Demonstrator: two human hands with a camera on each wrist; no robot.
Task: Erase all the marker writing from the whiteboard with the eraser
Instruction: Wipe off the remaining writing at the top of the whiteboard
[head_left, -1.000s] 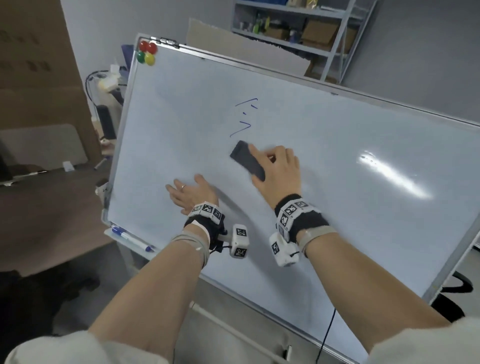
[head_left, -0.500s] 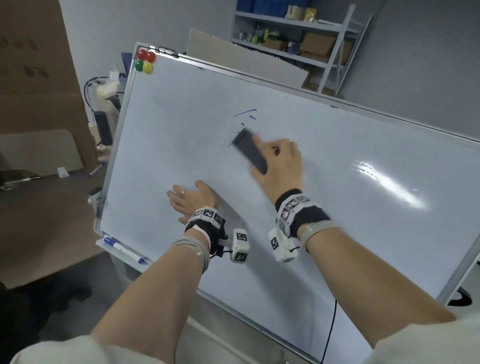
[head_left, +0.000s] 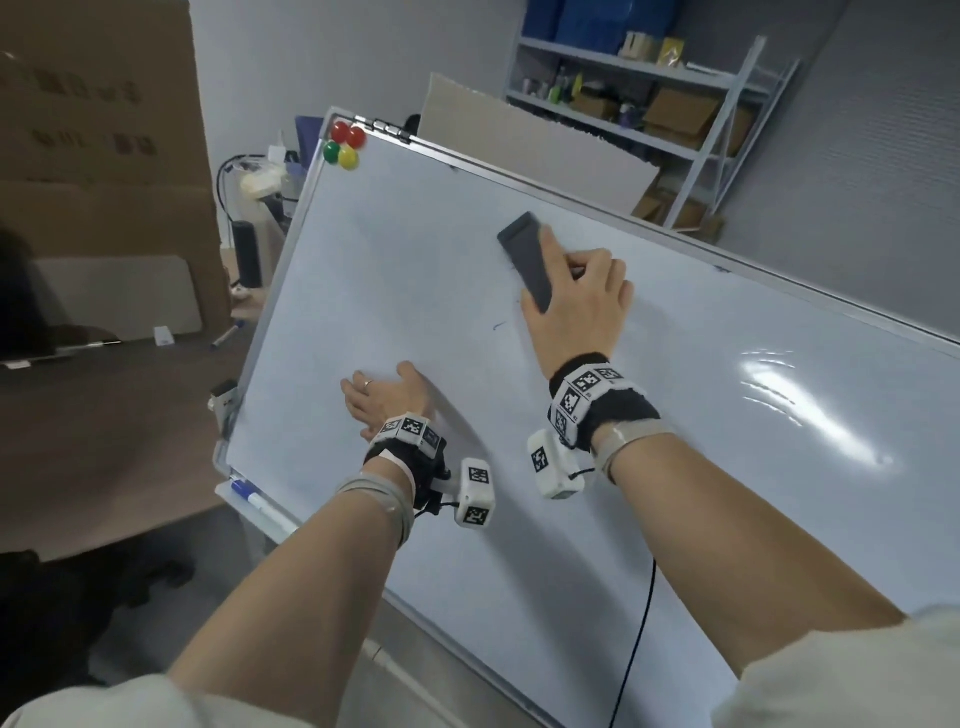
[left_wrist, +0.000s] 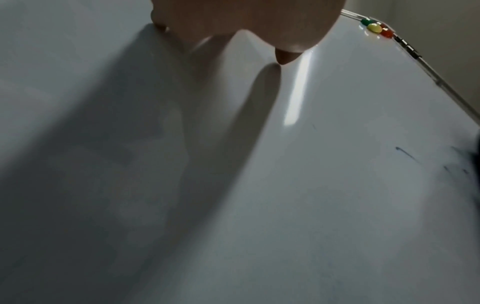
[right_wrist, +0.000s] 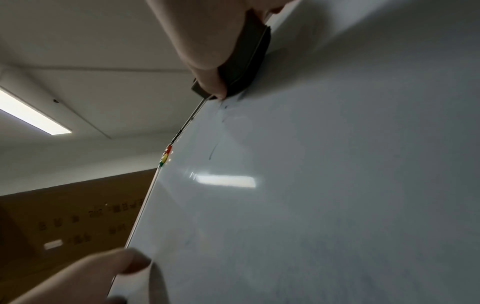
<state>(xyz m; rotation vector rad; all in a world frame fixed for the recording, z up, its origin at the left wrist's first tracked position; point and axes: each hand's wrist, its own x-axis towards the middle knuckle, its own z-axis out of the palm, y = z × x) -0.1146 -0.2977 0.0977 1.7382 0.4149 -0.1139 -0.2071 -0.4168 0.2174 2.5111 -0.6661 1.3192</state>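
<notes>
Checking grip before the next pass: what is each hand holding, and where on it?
The right hand grips the dark rectangular eraser by its lower end, pressing it on the whiteboard. The left hand holds nothing, resting flat on the board.

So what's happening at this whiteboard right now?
A person is wiping marker off the whiteboard. Their right hand grips a dark eraser pressed to the board's upper middle, while the left hand rests flat on the surface lower down. A short blue mark is left just below the eraser.
</notes>
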